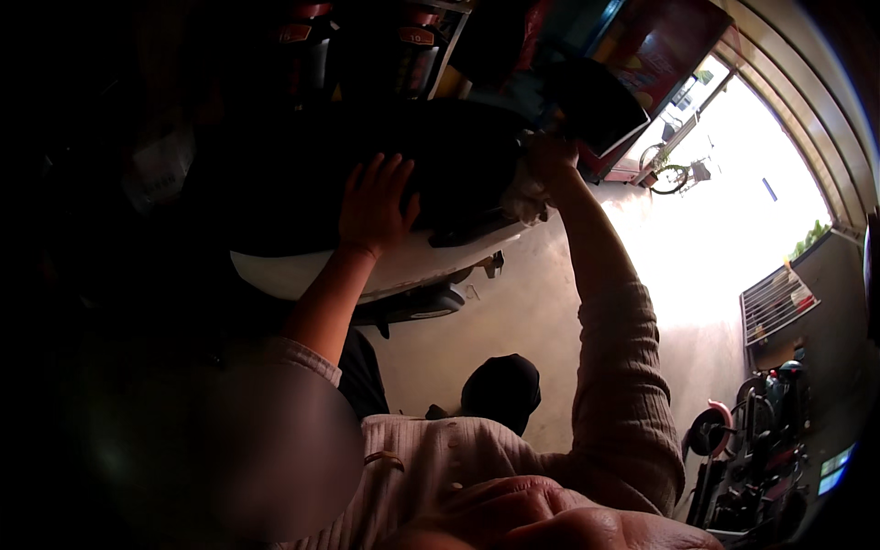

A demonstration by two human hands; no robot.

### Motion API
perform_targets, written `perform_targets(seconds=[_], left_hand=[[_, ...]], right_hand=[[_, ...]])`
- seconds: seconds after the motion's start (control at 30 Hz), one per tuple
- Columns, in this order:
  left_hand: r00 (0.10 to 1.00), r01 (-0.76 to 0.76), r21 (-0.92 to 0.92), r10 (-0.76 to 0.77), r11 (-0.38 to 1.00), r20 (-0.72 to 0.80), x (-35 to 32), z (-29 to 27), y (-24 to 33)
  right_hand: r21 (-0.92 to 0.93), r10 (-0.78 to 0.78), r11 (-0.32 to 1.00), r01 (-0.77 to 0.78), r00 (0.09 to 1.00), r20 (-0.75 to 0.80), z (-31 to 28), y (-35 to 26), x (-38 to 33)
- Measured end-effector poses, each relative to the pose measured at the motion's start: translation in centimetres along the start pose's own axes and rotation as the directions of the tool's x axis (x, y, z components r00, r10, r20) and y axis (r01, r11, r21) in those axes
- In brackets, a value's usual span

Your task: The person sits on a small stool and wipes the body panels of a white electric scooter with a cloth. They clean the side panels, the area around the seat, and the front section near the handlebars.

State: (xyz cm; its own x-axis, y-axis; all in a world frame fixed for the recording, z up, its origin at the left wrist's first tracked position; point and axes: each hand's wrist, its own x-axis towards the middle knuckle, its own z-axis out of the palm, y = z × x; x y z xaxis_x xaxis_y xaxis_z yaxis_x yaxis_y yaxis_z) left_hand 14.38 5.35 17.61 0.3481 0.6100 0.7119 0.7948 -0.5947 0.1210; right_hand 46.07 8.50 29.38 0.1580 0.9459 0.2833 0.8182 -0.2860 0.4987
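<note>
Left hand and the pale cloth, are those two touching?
Apart. The head view shows it: a stretch of the black seat lies between the spread left hand and the crumpled pale cloth.

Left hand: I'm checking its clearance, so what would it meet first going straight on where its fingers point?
Past the dark seat beneath it, the left hand would probably meet what looks like a red-topped container first, though deep shadow leaves the depth between them unclear.

Matt black seat point(449, 165), smooth plastic-looking panel point(284, 268), crumpled cloth point(527, 200)
</note>
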Motion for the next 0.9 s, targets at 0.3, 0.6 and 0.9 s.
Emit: perform_targets(seconds=[0.3, 0.6, 0.9], left_hand=[[0.993, -0.067, 0.019, 0.069, 0.998, -0.099, -0.4, 1.0, -0.5], [0.989, -0.131, 0.064, 0.135, 0.989, -0.067, 0.0, 1.8, -1.2], [0.87, -0.492, -0.067, 0.486, 0.868, -0.086, 5.0, 0.9, 6.3]], right_hand=[[0.884, -0.218, 0.445, -0.146, 0.939, 0.265, 6.0, 12.3, -17.4], [0.579, 0.023, -0.638, -0.508, 0.739, 0.673, 21.3, 11.0, -34.5], [0.283, 0.16, -0.959, -0.031, 0.764, 0.625, 22.8, 4.9, -27.7]])
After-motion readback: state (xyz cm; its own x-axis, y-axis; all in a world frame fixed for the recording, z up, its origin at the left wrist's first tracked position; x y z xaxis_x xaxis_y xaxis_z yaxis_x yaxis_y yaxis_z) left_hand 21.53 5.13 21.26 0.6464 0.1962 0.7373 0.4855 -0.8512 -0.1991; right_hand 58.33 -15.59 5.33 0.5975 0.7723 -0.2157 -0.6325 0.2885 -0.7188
